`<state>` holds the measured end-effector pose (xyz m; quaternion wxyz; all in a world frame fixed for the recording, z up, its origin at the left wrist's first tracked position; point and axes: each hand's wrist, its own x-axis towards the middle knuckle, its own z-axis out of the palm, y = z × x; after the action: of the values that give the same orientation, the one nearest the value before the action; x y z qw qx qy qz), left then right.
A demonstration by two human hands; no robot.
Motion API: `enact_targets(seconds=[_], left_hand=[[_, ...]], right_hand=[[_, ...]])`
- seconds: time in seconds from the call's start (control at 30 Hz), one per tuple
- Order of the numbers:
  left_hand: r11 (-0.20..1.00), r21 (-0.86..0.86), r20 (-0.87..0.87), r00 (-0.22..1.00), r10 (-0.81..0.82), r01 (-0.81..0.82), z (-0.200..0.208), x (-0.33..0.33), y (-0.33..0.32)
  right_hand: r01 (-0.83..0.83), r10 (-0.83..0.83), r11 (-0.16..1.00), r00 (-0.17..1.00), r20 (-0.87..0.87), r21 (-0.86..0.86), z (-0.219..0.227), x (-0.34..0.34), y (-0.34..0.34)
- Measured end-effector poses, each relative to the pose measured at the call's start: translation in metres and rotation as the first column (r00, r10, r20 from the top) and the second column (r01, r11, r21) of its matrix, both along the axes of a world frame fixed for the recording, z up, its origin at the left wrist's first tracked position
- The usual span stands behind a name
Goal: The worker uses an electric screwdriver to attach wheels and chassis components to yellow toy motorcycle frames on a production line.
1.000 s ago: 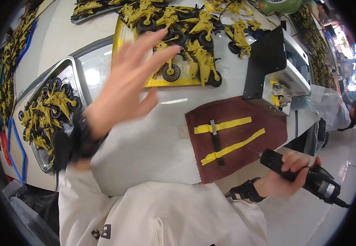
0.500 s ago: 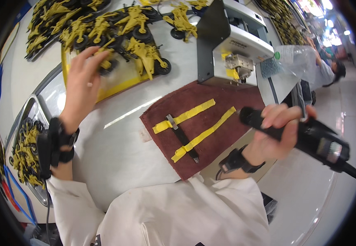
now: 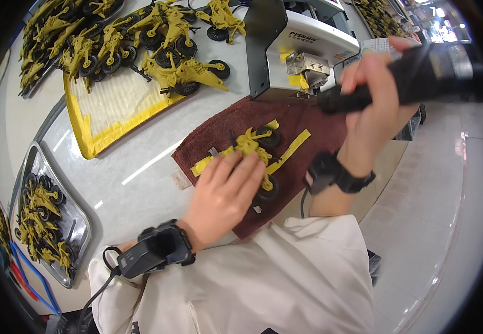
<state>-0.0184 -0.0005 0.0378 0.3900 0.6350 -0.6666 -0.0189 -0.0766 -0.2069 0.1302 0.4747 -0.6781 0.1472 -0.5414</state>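
A yellow toy motorcycle [image 3: 248,143] with black wheels lies on the dark red cloth [image 3: 208,133]. My left hand [image 3: 222,195] rests over its near side, fingers together and holding it down; their tips are partly hidden. In my right hand [image 3: 372,103] is a black electric screwdriver [image 3: 428,72], fingers wrapped round its body. Its front end points left, by the foot of a white and black screw feeder [image 3: 308,42]. The bit is blurred and hard to make out. Yellow tape strips [image 3: 291,151] run across the cloth beside the motorcycle.
Several more toy motorcycles crowd the far part of a yellow-edged tray [image 3: 108,146]. A metal tray [image 3: 82,222] at the left holds others, and a dense pile [image 3: 49,42] stands at the far left. The table's edge is on the right, with floor [image 3: 419,183] beyond.
My left hand has come from the yellow-edged tray to the cloth, bringing a toy motorcycle. My right hand has moved the screwdriver up and away from me, toward the screw feeder.
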Motion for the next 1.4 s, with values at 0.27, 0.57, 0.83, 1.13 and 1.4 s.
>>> enact_targets(seconds=[0.27, 0.57, 0.83, 1.13, 1.4], left_hand=[[0.935, 0.353, -0.04, 0.999, -0.002, 0.016, -0.007, 0.005, -0.018], [0.926, 0.341, 0.01, 0.985, 0.171, -0.164, -0.025, -0.021, -0.007], [0.932, 0.339, -0.091, 0.982, 0.167, -0.127, -0.023, -0.001, -0.013], [0.915, 0.363, -0.086, 0.972, 0.219, -0.174, -0.027, -0.003, -0.009], [0.915, 0.369, -0.091, 0.974, 0.208, -0.161, -0.03, -0.004, -0.009]], right_hand=[[-0.026, 0.033, 0.997, 0.994, 0.104, -0.069, 0.011, -0.035, 0.013], [0.103, -0.09, 0.99, 0.988, 0.123, -0.099, -0.004, 0.013, -0.014], [-0.399, 0.394, 0.914, 0.916, -0.069, -0.07, -0.025, -0.051, 0.053], [-0.425, 0.423, 0.904, 0.905, 0.041, 0.053, -0.04, -0.056, 0.066], [-0.503, 0.501, 0.856, 0.864, 0.042, 0.121, -0.058, -0.045, 0.06]])
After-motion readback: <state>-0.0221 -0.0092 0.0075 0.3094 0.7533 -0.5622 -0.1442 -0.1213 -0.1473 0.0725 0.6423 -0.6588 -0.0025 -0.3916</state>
